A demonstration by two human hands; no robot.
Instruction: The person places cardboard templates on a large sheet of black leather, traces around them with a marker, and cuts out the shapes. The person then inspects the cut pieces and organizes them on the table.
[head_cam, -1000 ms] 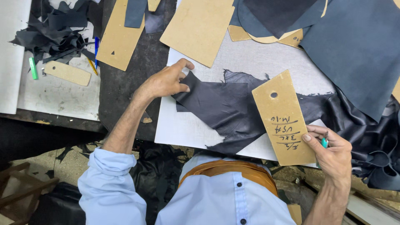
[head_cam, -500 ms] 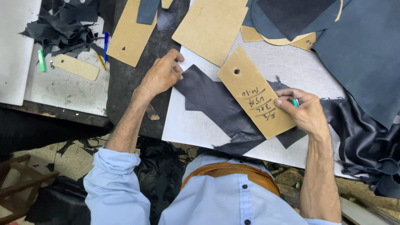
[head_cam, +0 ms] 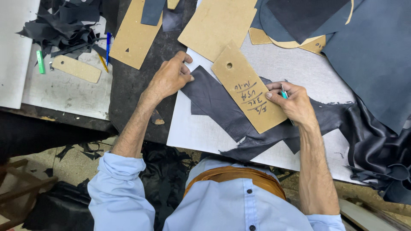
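1. We are seeing the left hand (head_cam: 169,79) pressing down on the upper left corner of a dark leather piece (head_cam: 222,105), fingers curled over its edge, thumb pointing toward the middle of the table.
2. We are seeing the right hand (head_cam: 293,102) closed around a small green-handled tool (head_cam: 284,92), with its thumb and fingertips also resting on the right edge of a brown cardboard pattern (head_cam: 248,87).
3. The two hands are staying apart, one at each side of the pattern.
4. The pattern is lying tilted on top of the leather piece, a round hole near its upper end and handwriting across its middle.
5. The leather piece is lying on a white cutting board (head_cam: 192,128), running from the left hand down toward the person's body, with ragged edges at its lower end.
6. We are noting more cardboard patterns beyond the hands: a large one (head_cam: 218,23) just above the tilted pattern and another (head_cam: 135,36) to its left.
7. Large dark blue leather sheets (head_cam: 372,55) are covering the upper right of the table.
8. At far left, a heap of dark scraps (head_cam: 64,25), a blue pen (head_cam: 108,47) and a green marker (head_cam: 40,61) are lying well apart from the hands.
9. The person is wearing a light blue shirt (head_cam: 120,192) with rolled sleeves.
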